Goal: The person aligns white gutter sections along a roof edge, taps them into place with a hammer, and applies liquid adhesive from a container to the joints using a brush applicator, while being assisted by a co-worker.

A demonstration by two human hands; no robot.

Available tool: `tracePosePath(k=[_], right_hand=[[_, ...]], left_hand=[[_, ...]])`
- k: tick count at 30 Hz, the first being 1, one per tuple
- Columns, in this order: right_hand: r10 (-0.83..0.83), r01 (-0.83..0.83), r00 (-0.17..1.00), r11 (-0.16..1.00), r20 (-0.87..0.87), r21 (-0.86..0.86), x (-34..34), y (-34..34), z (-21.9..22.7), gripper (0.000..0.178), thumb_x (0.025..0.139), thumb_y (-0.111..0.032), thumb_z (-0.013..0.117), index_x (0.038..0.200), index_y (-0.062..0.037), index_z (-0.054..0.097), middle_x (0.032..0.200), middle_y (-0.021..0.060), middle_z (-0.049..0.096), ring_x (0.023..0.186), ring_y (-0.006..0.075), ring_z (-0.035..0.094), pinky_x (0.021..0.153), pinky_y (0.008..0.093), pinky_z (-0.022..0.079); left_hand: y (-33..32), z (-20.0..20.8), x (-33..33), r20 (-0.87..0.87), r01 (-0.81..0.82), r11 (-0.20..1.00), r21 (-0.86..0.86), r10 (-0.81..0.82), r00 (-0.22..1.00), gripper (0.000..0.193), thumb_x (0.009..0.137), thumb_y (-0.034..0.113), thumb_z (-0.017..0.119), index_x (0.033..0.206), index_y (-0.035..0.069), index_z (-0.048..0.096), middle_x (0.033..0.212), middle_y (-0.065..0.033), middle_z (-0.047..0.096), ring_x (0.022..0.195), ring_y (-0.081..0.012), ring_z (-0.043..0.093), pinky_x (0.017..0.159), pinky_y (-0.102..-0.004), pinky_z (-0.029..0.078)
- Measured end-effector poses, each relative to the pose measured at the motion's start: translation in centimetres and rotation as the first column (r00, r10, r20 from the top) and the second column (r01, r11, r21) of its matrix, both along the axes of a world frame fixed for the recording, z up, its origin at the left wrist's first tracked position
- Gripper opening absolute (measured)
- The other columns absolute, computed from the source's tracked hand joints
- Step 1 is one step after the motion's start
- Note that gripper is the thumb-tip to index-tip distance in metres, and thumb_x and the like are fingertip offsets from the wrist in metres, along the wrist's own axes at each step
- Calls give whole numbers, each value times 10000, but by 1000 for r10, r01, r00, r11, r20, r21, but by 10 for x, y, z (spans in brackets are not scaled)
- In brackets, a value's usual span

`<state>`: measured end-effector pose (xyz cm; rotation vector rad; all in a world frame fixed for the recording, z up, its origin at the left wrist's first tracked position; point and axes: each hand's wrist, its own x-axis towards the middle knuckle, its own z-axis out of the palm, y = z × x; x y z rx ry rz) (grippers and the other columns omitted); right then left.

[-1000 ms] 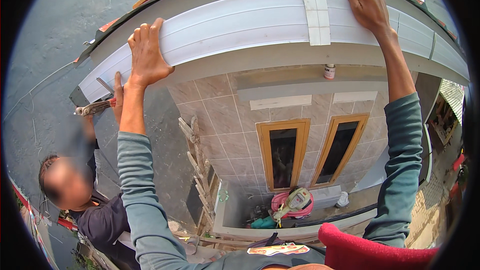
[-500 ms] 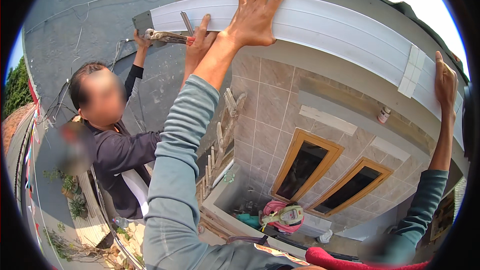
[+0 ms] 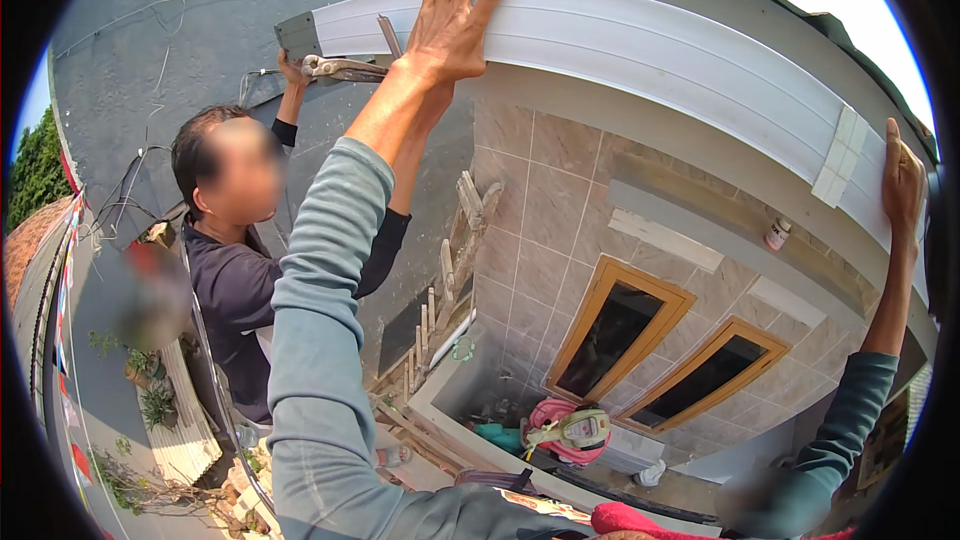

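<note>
A long white grooved fascia board (image 3: pixel 640 45) runs along the eave above me. My left hand (image 3: pixel 455 25) grips it toward its left end, fingers hooked over the upper edge. My right hand (image 3: pixel 903 185) is closed on the board at the far right, beside a white ribbed joint strip (image 3: pixel 840 155). A dark grey plate (image 3: pixel 297 35) covers the left end. A co-worker's hand (image 3: pixel 292 70) supports that end from below. Pincers (image 3: pixel 335 68) lie across below the board; their handles pass behind my left forearm. A thin metal strip (image 3: pixel 388 37) stands against the board.
The co-worker (image 3: pixel 235 260) stands to my left, one arm behind mine. Bamboo poles (image 3: pixel 430 310) lean near the tiled wall (image 3: pixel 540 200). Two wood-framed windows (image 3: pixel 615 330) are below, with a small bottle (image 3: pixel 777 233) on a ledge. Dark roof edging (image 3: pixel 830 30) overhangs the board.
My left hand has slid left along the board, now hiding the co-worker's other hand. The co-worker's head has shifted right and slightly up. My right hand keeps its hold.
</note>
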<state>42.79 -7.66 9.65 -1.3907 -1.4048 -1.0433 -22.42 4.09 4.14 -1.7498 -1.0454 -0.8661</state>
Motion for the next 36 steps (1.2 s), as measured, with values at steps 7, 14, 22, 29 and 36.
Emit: tracePosePath(k=[7,14,22,29,36], right_hand=[[-57,56,998,997,-29,-43,27,0,5,689,1061,-563,398,742,24,569,646,106,517,622,148,470,632,353,433],[6,-8,998,999,-58,-37,66,33,-9,583,1088,-474,403,800,5,567,699,44,470,654,118,429,649,314,421],[116,-116,993,990,5,80,40,30,-20,638,1075,-483,406,808,85,521,670,169,450,611,234,410,641,431,416],[123,-123,992,991,3,52,26,11,-15,584,1087,-411,412,774,82,439,649,152,396,605,233,358,626,429,391],[107,-112,992,991,60,79,16,17,-15,592,1086,-407,422,734,68,387,631,125,350,604,190,323,584,410,351]], left_hand=[[-30,11,-52,452,277,955,103,-293,842,1229,633,682,853,1578,174,253,1478,-345,253,1411,-474,261,1100,-601,350],[-15,50,-124,975,281,957,-74,129,-183,1347,640,658,828,1559,13,84,1577,-307,194,1371,-537,347,1040,-750,310],[51,32,-140,852,653,683,327,86,-517,735,667,505,826,1268,171,565,1281,-129,571,1127,-339,546,965,-650,374],[75,43,-163,803,583,690,428,6,-596,541,579,268,799,1070,129,621,1024,-76,632,891,-301,625,780,-614,438],[78,56,-173,837,591,705,392,-7,-547,659,564,255,816,1144,67,567,1013,-83,636,866,-296,639,772,-613,456]])
